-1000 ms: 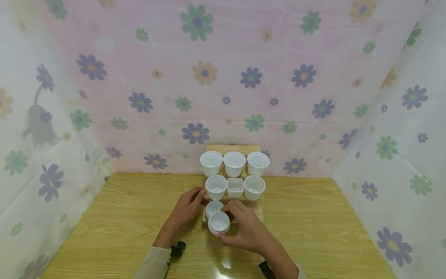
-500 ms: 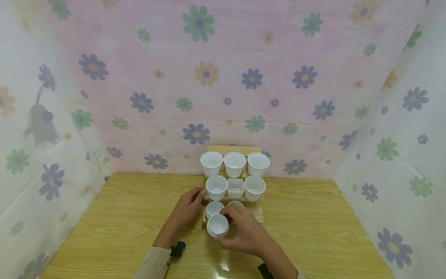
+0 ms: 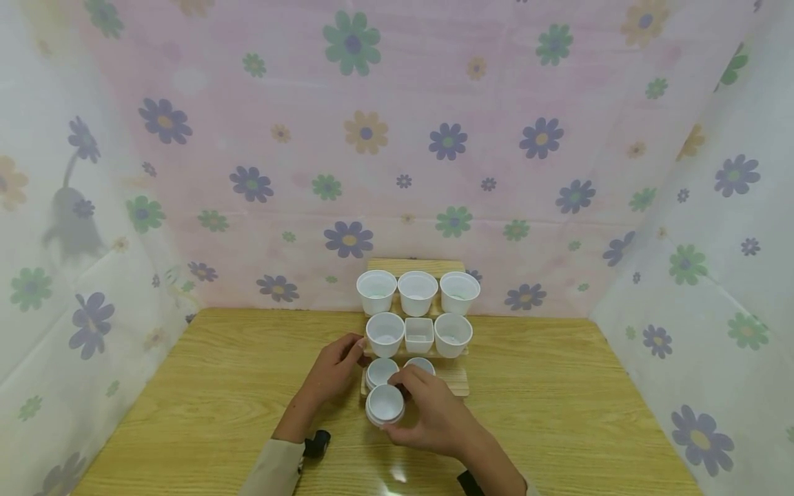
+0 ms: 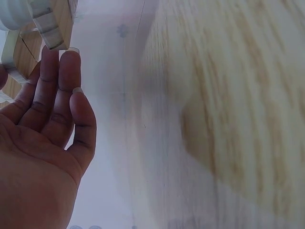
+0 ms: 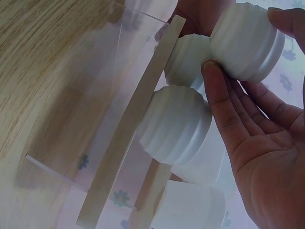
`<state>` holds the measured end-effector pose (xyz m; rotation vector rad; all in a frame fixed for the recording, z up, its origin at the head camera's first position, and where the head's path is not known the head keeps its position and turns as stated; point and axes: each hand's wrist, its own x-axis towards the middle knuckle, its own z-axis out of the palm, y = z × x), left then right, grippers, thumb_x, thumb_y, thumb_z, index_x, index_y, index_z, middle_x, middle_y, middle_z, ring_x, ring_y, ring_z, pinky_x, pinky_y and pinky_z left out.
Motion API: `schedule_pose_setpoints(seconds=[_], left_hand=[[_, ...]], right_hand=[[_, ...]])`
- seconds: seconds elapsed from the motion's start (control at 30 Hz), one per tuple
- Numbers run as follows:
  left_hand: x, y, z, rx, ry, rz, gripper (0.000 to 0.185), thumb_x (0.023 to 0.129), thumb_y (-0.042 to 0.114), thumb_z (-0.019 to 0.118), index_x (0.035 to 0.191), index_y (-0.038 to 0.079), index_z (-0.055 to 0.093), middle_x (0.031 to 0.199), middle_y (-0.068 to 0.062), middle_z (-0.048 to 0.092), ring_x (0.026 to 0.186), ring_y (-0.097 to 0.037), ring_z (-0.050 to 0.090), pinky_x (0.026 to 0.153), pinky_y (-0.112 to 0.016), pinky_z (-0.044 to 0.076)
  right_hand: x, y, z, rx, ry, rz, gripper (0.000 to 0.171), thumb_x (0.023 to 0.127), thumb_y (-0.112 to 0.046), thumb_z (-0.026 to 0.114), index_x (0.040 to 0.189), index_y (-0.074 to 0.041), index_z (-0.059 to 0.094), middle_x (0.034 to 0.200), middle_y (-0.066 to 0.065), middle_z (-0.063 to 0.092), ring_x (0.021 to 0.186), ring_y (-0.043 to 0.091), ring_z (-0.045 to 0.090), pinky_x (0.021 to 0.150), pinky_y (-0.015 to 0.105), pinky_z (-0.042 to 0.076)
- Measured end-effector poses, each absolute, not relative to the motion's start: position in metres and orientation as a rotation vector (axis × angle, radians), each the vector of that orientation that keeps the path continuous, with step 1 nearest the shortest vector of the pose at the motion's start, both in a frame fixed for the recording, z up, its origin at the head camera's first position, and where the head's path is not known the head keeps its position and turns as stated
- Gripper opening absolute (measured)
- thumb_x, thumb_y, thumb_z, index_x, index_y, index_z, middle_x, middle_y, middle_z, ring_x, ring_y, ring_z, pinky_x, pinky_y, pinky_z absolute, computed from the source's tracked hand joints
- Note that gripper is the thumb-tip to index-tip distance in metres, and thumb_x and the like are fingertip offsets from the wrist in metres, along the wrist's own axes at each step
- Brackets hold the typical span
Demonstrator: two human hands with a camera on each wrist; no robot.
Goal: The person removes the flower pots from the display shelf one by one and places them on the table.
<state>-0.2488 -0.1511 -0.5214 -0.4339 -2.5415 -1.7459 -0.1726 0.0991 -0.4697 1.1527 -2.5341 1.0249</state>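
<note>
Right hand [image 3: 434,417] grips small cup [image 3: 385,404] | left hand [image 3: 335,368] relaxed at rack [image 3: 455,375] edge

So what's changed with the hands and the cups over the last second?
The right hand has drawn the small white cup it holds slightly toward the person and to the left, lower in the head view, keeping its grip on it. The left hand stays at the left edge of the wooden stand, and the other cups on it have not moved.
</note>
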Motion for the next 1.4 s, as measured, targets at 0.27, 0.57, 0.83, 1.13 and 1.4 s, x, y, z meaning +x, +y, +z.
schedule_pose_setpoints(seconds=[0.27,0.57,0.83,1.13,1.4], left_hand=[[-0.2498,-0.15,-0.5234,-0.416,-2.531,-1.737,0.033,0.114,0.033,0.053,0.128,0.009,0.07,0.105,-0.004,0.077,0.097,-0.021,0.073,0.093,-0.038,0.056],[-0.2493,-0.1518,-0.5226,-0.427,-2.54,-1.739,0.033,0.114,0.036,0.052,0.125,0.011,0.071,0.103,-0.006,0.077,0.096,-0.022,0.073,0.094,-0.04,0.056],[-0.2502,-0.153,-0.5246,-0.446,-2.557,-1.72,0.036,0.114,0.039,0.051,0.125,0.012,0.071,0.103,-0.007,0.077,0.097,-0.02,0.073,0.094,-0.038,0.056],[-0.2503,-0.1512,-0.5243,-0.442,-2.553,-1.726,0.036,0.114,0.039,0.05,0.125,0.012,0.071,0.103,-0.005,0.077,0.098,-0.022,0.073,0.096,-0.043,0.055],[-0.2484,-0.1479,-0.5218,-0.393,-2.535,-1.758,0.032,0.115,0.03,0.051,0.124,0.007,0.071,0.105,-0.016,0.077,0.101,-0.036,0.073,0.096,-0.041,0.054]], right_hand=[[-0.1718,0.0979,-0.4704,1.155,-2.554,1.043,0.052,0.082,-0.032,0.093,0.121,-0.013,0.064,0.112,-0.004,0.063,0.094,0.007,0.061,0.081,0.019,0.055],[-0.1709,0.0966,-0.4728,1.169,-2.535,1.013,0.053,0.081,-0.032,0.093,0.12,-0.013,0.064,0.111,-0.005,0.063,0.092,0.004,0.058,0.08,0.017,0.053],[-0.1697,0.0954,-0.4747,1.182,-2.54,0.998,0.053,0.082,-0.032,0.093,0.121,-0.013,0.063,0.114,-0.005,0.063,0.094,0.004,0.059,0.081,0.017,0.053],[-0.1686,0.0941,-0.4762,1.191,-2.553,0.981,0.054,0.082,-0.032,0.093,0.122,-0.012,0.063,0.115,-0.005,0.063,0.096,0.005,0.06,0.083,0.017,0.053],[-0.1684,0.0929,-0.4785,1.209,-2.552,0.975,0.055,0.082,-0.032,0.093,0.123,-0.011,0.063,0.115,-0.004,0.063,0.094,0.006,0.061,0.082,0.016,0.052]])
